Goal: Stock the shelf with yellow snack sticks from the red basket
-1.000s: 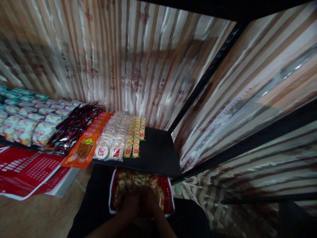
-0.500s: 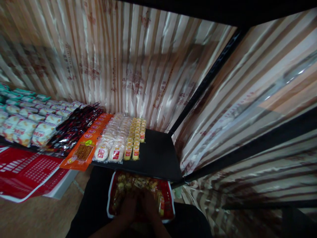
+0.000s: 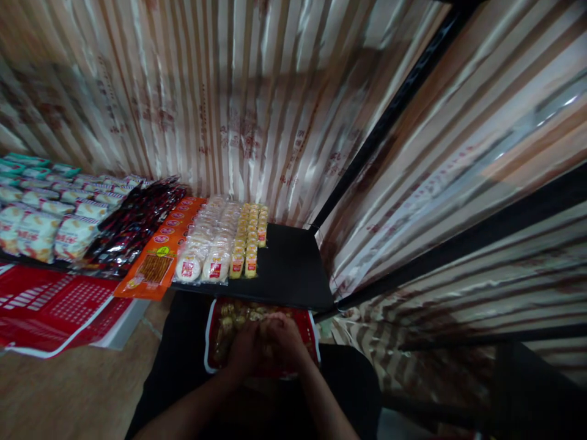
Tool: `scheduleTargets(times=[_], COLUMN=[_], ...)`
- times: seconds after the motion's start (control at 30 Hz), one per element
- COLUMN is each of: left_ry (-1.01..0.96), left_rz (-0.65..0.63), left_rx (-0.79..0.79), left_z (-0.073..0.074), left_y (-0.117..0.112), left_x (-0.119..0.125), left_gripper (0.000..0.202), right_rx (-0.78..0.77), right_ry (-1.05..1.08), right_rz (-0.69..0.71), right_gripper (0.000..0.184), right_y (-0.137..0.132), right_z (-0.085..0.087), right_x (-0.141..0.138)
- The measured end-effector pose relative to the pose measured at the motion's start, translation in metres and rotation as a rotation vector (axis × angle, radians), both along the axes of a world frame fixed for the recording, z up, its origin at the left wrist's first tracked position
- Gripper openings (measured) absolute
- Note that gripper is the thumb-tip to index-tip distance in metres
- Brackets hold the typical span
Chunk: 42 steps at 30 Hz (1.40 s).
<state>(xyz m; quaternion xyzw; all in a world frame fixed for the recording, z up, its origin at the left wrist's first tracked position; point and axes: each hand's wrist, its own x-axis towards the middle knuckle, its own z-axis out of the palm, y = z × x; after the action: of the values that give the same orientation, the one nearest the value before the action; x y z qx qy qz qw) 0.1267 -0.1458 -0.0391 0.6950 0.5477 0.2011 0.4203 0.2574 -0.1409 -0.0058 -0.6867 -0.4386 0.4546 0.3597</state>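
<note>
A red basket with a white rim [image 3: 208, 342] rests between my legs, just below the shelf edge. Inside lie several yellowish wrapped snack packs [image 3: 227, 322], dim and blurred. My left hand [image 3: 245, 347] reaches down among them on the left side; its fingers are lost in shadow. Beside it, my right hand [image 3: 285, 333] is curled inward over the packs, its fingers bent around something I cannot make out. On the black shelf [image 3: 293, 269] above, small yellow snack packs [image 3: 251, 244] stand in neat rows.
Left of the yellow packs are clear-wrapped round white crackers [image 3: 215, 266], an orange snack bag [image 3: 158, 263], dark shiny packets [image 3: 132, 226] and white snack bags [image 3: 76, 235]. A red crate [image 3: 55, 311] sits below left. A black shelf post [image 3: 367, 146] rises at the right before striped sheeting.
My right hand has lifted and curled near the basket's middle. The yellow pack seen at the basket's right side no longer shows there. The view has tilted slightly down.
</note>
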Motion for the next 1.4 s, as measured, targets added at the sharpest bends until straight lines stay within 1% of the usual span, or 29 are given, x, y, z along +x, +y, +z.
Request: scheduleTargets(times=[0.07,0.1,0.2,0.3,0.4,0.5,0.63,0.73,0.83,0.93,1.0,1.03,1.13,1.23,1.4], left_ry=[-0.075,-0.109,-0.194,-0.261,-0.339,-0.394,-0.445,-0.455,-0.403,-0.297,-0.229,-0.207,-0.207,-0.264,-0.332], left_rz=[0.039,0.052,0.078,0.103,0.133,0.165,0.185,0.213,0.242,0.262,0.246,0.230,0.207,0.236,0.284], left_rx=[0.022,0.035,0.067,0.070,0.054,-0.003,-0.028,-0.017,0.039,0.193,0.267,0.273,0.184,0.067,-0.023], left_z=[0.008,0.014,0.032,0.043,0.048,0.052,0.056,0.056,0.058,0.067,0.074,0.077,0.080,0.078,0.078], left_y=[0.001,0.002,0.008,0.015,0.022,0.027,0.035,0.043,0.052,0.057,0.059,0.060,0.067,0.081,0.108], left_x=[0.001,0.001,-0.001,-0.003,-0.004,-0.002,0.003,0.010,0.017,0.024,0.028,0.030,0.038,0.046,0.054], left_gripper=[0.031,0.031,0.033,0.035,0.037,0.040,0.041,0.041,0.043,0.043,0.043,0.043,0.047,0.050,0.055], right_rx=[0.041,0.063,0.128,0.148,0.157,0.167,0.170,0.203,0.253,0.291,0.302,0.308,0.339,0.359,0.355], right_ry=[0.130,0.156,0.077,0.020,0.073,0.139,0.167,0.177,0.154,0.114,0.085,0.066,0.003,-0.038,-0.130], right_rz=[-0.041,-0.057,-0.090,-0.089,-0.037,0.003,0.009,-0.021,-0.115,-0.212,-0.251,-0.260,-0.255,-0.243,-0.232], right_gripper=[0.031,0.034,0.034,0.031,0.030,0.031,0.029,0.026,0.029,0.035,0.037,0.038,0.037,0.035,0.030], right_y=[0.003,0.005,0.007,0.005,0.002,0.001,0.004,0.011,0.025,0.046,0.063,0.071,0.099,0.126,0.162], right_z=[0.010,0.014,0.022,0.024,0.024,0.026,0.030,0.032,0.032,0.032,0.032,0.032,0.030,0.026,0.017], right_x=[0.000,0.001,0.003,0.004,0.002,-0.001,-0.002,0.001,0.007,0.012,0.014,0.015,0.016,0.016,0.013])
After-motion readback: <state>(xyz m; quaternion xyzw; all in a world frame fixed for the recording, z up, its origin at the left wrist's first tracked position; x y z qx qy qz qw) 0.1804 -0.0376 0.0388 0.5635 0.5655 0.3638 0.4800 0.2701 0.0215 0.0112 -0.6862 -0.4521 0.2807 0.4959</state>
